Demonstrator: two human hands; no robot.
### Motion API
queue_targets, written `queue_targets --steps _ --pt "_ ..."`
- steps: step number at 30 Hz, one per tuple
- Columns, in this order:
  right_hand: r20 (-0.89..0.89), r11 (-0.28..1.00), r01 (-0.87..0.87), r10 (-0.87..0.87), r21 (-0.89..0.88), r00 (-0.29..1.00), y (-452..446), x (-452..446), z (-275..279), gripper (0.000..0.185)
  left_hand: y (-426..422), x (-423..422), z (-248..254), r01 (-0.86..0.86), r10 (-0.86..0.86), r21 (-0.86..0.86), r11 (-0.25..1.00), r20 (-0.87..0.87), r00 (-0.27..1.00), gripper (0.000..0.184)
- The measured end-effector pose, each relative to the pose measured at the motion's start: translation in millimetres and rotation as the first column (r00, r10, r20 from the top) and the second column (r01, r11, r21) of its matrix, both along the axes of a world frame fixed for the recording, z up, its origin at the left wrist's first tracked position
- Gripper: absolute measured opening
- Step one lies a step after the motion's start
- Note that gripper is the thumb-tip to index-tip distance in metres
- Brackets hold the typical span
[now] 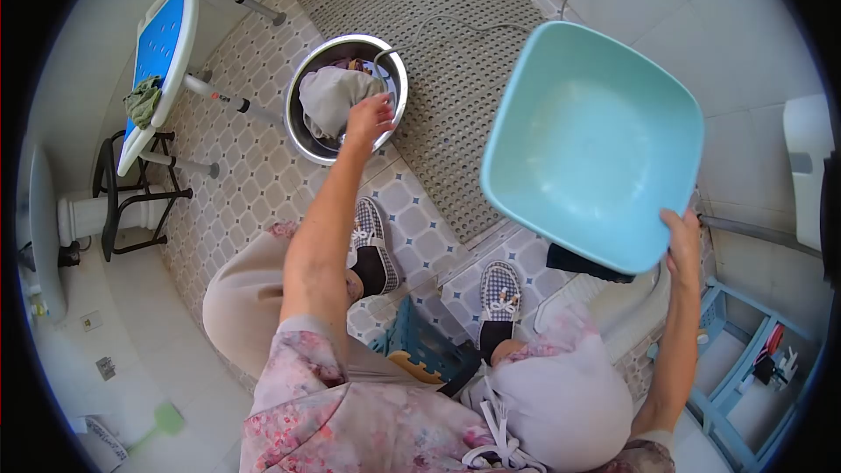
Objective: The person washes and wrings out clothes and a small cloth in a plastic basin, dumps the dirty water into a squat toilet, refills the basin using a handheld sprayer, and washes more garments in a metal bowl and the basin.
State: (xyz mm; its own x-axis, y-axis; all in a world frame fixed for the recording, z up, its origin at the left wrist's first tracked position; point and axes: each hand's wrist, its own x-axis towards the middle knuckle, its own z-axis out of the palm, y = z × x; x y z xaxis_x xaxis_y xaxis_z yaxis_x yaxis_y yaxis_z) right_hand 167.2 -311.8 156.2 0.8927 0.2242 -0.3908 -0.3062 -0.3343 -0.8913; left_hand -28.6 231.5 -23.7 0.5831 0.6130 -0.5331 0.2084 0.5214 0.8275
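Note:
My right hand (pixel 681 245) grips the near right corner of a light teal plastic basin (pixel 600 149). The basin is raised and tilted so that its inside faces me, with nothing in it. On the left, my left hand (pixel 370 118) is over the right side of a round steel basin (pixel 399 79). Its fingers are loosely bent and apart, and I see nothing held in them. A bunched grey cloth (pixel 335 98) sits in the steel basin beside this hand, with darker, reddish fabric partly hidden behind it.
A perforated grey mat (pixel 455 105) covers part of the tiled floor, and a thin grey hose (pixel 455 28) crosses it to the steel basin. A blue-seated shower chair (pixel 162 44) with a green cloth (pixel 142 102) stands left. A blue shelf rack (pixel 745 368) is at right.

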Motion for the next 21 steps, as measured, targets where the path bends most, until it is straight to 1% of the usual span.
queue_targets --steps 1,3,4,6,8,9,10,13,14,15,16,17,19,20,21 --pt "-0.038 1.0 -0.022 0.022 -0.002 0.999 22.5 5.3 -15.8 0.039 19.6 -17.8 -12.7 0.022 -0.022 -0.003 1.0 -0.07 0.997 0.028" --pt "-0.014 0.991 -0.076 0.074 -0.11 0.997 56.2 17.1 -58.9 0.038 46.8 -42.2 -39.4 0.101 -0.076 0.058 0.993 -0.329 0.941 0.028" --pt "-0.005 0.981 -0.103 0.104 -0.165 0.995 69.2 19.1 -77.4 0.037 49.5 -48.0 -42.7 0.112 -0.084 0.059 0.992 -0.361 0.929 0.028" --pt "-0.006 0.978 -0.105 0.106 -0.182 0.994 87.5 17.2 -104.6 0.036 54.0 -59.9 -46.7 0.137 -0.102 0.054 0.989 -0.425 0.9 0.028" --pt "-0.014 0.98 -0.094 0.093 -0.175 0.996 102.2 7.4 -112.4 0.035 58.8 -64.0 -42.6 0.161 -0.123 0.065 0.985 -0.396 0.91 0.029" --pt "-0.025 0.975 -0.101 0.098 -0.199 0.995 102.0 5.2 -114.9 0.035 60.9 -63.8 -40.9 0.181 -0.14 0.073 0.981 -0.381 0.914 0.029" --pt "-0.033 0.971 -0.103 0.098 -0.217 0.995 102.8 2.6 -117.8 0.035 63.6 -62.9 -37.7 0.16 -0.101 0.122 0.98 -0.388 0.916 0.029" --pt "-0.035 0.966 -0.1 0.094 -0.239 0.995 105.7 -7.6 -123.4 0.036 79.3 -66.9 -40.3 0.273 -0.062 0.363 0.891 -0.498 0.865 0.028" --pt "-0.029 0.964 -0.1 0.096 -0.244 0.995 105.3 -9.8 -123.8 0.036 83.3 -69.7 -42.0 0.421 -0.086 0.486 0.766 -0.571 0.817 0.03" --pt "-0.037 0.966 -0.094 0.088 -0.24 0.995 103.5 -11.7 -127.4 0.036 85.6 -71.7 -42.5 0.554 -0.091 0.574 0.603 -0.641 0.762 0.031" --pt "-0.044 0.968 -0.089 0.081 -0.235 0.996 101.2 -13.4 -132.8 0.036 87.0 -72.0 -43.7 0.666 -0.076 0.623 0.41 -0.704 0.706 0.032" --pt "-0.049 0.969 -0.083 0.074 -0.231 0.996 100.1 -13.8 -137.0 0.037 84.6 -70.8 -47.1 0.748 -0.057 0.571 0.337 -0.781 0.622 0.034" --pt "-0.046 0.971 -0.101 0.093 -0.216 0.995 101.9 -14.8 -141.5 0.037 58.7 -54.1 -24.2 0.882 0.004 0.429 0.196 -0.9 0.437 0.038" --pt "-0.044 0.972 -0.105 0.098 -0.211 0.994 102.4 -16.3 -142.1 0.037 53.7 -42.0 -19.7 0.95 0.004 0.259 0.174 -0.965 0.262 0.041" --pt "-0.037 0.96 -0.119 0.113 -0.254 0.993 103.3 -18.3 -140.2 0.037 50.0 -37.9 -26.0 0.958 0.041 0.247 0.145 -0.969 0.243 0.039"
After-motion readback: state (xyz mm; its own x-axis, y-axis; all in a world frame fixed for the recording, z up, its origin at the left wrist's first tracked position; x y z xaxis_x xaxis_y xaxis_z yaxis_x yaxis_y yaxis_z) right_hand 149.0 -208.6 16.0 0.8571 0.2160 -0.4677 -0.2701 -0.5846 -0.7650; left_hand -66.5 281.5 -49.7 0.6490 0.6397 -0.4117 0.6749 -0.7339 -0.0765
